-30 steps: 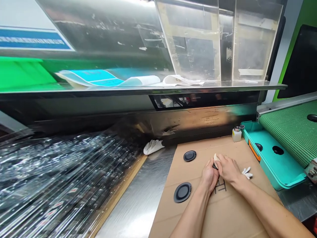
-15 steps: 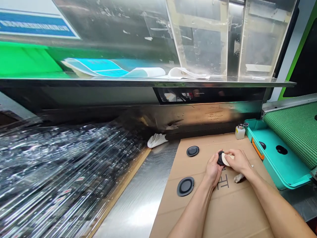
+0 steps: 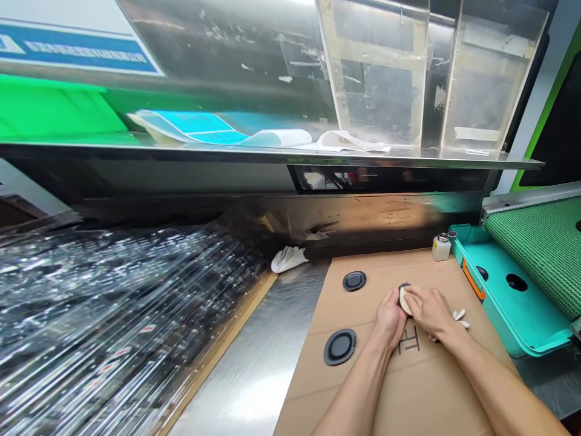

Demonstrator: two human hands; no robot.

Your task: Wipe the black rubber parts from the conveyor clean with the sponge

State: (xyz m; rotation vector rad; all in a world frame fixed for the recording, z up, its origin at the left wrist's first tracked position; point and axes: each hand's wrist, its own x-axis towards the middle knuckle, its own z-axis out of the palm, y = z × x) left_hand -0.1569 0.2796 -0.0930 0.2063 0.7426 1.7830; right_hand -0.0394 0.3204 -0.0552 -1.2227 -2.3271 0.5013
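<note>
Head view — work apparently midway
Your left hand (image 3: 391,320) grips a black disc (image 3: 400,290) over the cardboard (image 3: 417,396), toward its far edge; your right hand (image 3: 429,310) holds a pale pad (image 3: 405,304) against it. Two flat discs (image 3: 354,281) (image 3: 340,347) lie by the left edge — finished or waiting, unclear.

Brightly lit; white glare on steel tabletop (image 3: 265,345); left edge smeared.
</note>
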